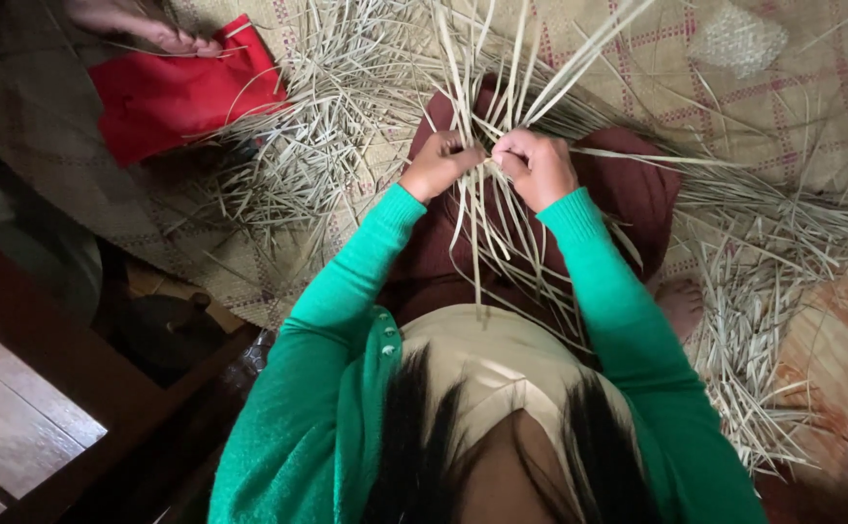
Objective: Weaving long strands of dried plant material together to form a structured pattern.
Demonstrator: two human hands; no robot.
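Observation:
Long pale straw strips (487, 126) fan up and out from a bunch pinched between both hands. My left hand (440, 165) is closed on the strips at the left of the bunch, and my right hand (538, 167) grips them just beside it. Both arms wear green sleeves. The hands rest over my lap, covered in dark red cloth (637, 189). Loose ends of the strips hang down toward my chest.
Heaps of cut straw (288, 155) lie on a woven mat (783, 87) to the left and right. Another person's foot (143, 24) and red garment (177, 92) are at the upper left. Dark wooden furniture (46, 388) stands at the lower left.

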